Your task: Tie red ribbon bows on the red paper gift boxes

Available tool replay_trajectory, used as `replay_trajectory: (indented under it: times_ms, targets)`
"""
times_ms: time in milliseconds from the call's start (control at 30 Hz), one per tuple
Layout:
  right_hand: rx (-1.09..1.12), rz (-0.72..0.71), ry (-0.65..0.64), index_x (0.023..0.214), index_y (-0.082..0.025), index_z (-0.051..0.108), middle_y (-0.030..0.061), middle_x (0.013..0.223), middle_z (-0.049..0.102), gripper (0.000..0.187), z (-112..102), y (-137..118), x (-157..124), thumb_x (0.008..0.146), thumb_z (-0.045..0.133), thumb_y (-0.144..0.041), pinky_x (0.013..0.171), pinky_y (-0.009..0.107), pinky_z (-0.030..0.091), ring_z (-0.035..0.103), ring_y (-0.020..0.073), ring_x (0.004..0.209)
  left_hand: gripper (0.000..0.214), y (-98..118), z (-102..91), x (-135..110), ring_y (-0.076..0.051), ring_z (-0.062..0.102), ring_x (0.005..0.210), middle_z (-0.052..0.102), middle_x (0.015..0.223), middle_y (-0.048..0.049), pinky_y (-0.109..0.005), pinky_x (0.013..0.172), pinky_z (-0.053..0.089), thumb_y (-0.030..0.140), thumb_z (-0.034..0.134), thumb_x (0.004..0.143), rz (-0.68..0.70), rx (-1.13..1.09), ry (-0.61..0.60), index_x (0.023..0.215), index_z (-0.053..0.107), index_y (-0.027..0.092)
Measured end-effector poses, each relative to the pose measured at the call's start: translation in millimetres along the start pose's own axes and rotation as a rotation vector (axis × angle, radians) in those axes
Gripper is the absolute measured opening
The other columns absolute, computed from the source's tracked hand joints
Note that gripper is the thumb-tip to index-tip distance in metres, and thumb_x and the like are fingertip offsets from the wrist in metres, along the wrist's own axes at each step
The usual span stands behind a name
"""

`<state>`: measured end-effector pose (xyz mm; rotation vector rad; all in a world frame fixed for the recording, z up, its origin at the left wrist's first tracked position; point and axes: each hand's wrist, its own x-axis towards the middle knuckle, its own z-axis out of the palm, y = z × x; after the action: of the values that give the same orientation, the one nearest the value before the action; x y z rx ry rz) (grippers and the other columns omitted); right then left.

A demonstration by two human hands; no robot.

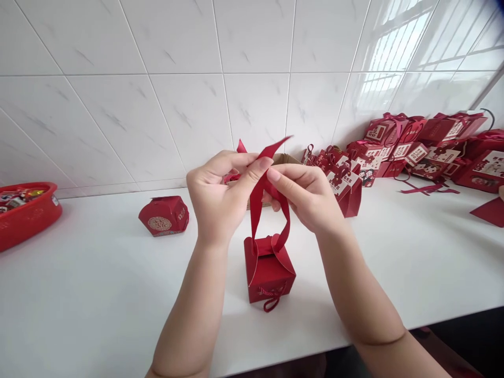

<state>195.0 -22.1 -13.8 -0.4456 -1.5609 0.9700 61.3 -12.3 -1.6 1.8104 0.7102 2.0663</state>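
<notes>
Above a small red gift box [270, 275], both my hands pinch a red ribbon [256, 209]. The ribbon's two lengths rise from the top of the box. Thumb and fingers of my left hand [224, 191] are closed on the ribbon, and one pointed end sticks up past them. Close beside it, my right hand [305, 194] is also closed on the ribbon, near where the lengths meet. A twisted red cord loop [271, 303] hangs at the front of the box. My fingers partly hide the crossing of the ribbon.
A red box [163, 216] with a gold round emblem lies at left. A red basin [31, 220] of wrapped sweets stands at far left. Several decorated boxes [397, 144] are stacked at back right, near loose ribbons [429, 189]. Another person's fingertips hold red card [490, 212].
</notes>
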Motion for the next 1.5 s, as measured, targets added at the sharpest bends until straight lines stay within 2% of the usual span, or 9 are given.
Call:
replay_trajectory:
  times_ms: [200,333,533,667,833,933,1100,1233,1500]
  targets:
    - [0.074,0.150,-0.210,0.071,-0.016,0.067,-0.0016,0.061,0.064,0.028,-7.0,4.7,3.6,0.082,0.067,-0.042,0.047,0.021,0.043,0.052,0.0064,0.047,0.017,1.8,-1.3,-1.3,-0.010,0.059,0.047,0.064,0.059,0.0028,-0.026,0.046,0.047,0.039,0.078,0.069,-0.070,0.009,-0.125,0.072,0.074,0.023]
    - [0.165,0.177,-0.154,0.069,-0.016,0.070,0.0009,0.068,0.069,0.031,-9.7,8.9,6.6,0.086,0.062,-0.040,0.053,0.023,0.047,0.053,0.0062,0.046,0.039,3.0,-2.5,-0.9,-0.012,0.060,0.047,0.054,0.045,0.0028,-0.028,0.050,0.050,0.050,0.050,0.090,-0.112,-0.006,-0.197,0.080,0.075,0.022]
    - [0.342,0.228,-0.128,0.081,-0.018,0.072,0.0020,0.078,0.072,0.025,-16.9,17.7,10.4,0.087,0.060,-0.039,0.053,0.024,0.047,0.049,0.0061,0.045,0.016,0.8,-11.1,1.4,-0.015,0.067,0.081,0.073,0.077,-0.0001,-0.031,0.073,0.054,0.032,0.061,0.087,0.187,0.239,-0.237,0.094,0.074,0.024]
    - [0.447,0.316,-0.161,0.098,-0.021,0.071,0.0002,0.081,0.068,0.023,-20.2,23.5,14.1,0.089,0.057,-0.037,0.051,0.021,0.045,0.048,0.0053,0.049,0.024,-1.3,-21.8,3.5,-0.017,0.064,0.085,0.074,0.082,0.0018,-0.033,0.079,0.055,0.023,0.071,0.079,0.319,0.366,-0.262,0.102,0.071,0.030]
    - [0.461,0.373,-0.173,0.091,-0.019,0.070,-0.0001,0.075,0.062,0.024,-23.1,22.2,15.5,0.092,0.049,-0.032,0.057,0.021,0.048,0.046,0.0057,0.051,0.023,7.0,-32.4,4.1,-0.017,0.069,0.081,0.072,0.093,0.0014,-0.030,0.074,0.055,0.028,0.079,0.070,0.148,0.370,-0.513,0.090,0.068,0.027]
    - [0.316,0.335,-0.156,0.084,-0.015,0.069,0.0024,0.073,0.061,0.024,-22.9,15.9,12.2,0.090,0.052,-0.032,0.058,0.024,0.048,0.050,0.0086,0.056,0.022,12.7,-37.0,6.4,-0.016,0.069,0.069,0.071,0.073,0.0020,-0.026,0.062,0.053,0.038,0.078,0.070,0.065,0.323,-0.621,0.084,0.067,0.025]
    - [-0.344,0.145,-0.002,0.080,-0.015,0.070,0.0016,0.070,0.058,0.021,-20.0,1.9,2.7,0.088,0.051,-0.022,0.059,0.025,0.043,0.051,0.0106,0.062,0.034,7.3,-34.6,10.4,-0.013,0.064,0.061,0.066,0.061,0.0002,-0.027,0.059,0.050,0.046,0.056,0.088,-0.017,0.285,-0.329,0.067,0.065,0.021]
    - [-0.731,-0.107,0.070,0.080,-0.018,0.072,0.0038,0.084,0.063,0.023,-17.9,-3.8,-3.1,0.086,0.050,-0.015,0.069,0.029,0.046,0.057,0.0150,0.076,0.045,-14.5,-22.4,9.5,-0.017,0.066,0.068,0.068,0.068,-0.0032,-0.028,0.064,0.052,0.055,0.049,0.088,-0.239,0.313,-0.373,0.067,0.067,0.019]
    - [-0.489,-0.279,-0.049,0.094,-0.025,0.073,0.0042,0.119,0.065,0.024,-17.3,0.7,-2.6,0.092,0.051,-0.031,0.099,0.040,0.046,0.057,0.0244,0.117,0.053,-35.5,-6.9,11.1,-0.017,0.067,0.068,0.063,0.060,-0.0011,-0.030,0.064,0.056,0.061,0.037,0.090,-0.462,-0.037,-0.531,0.074,0.068,0.022]
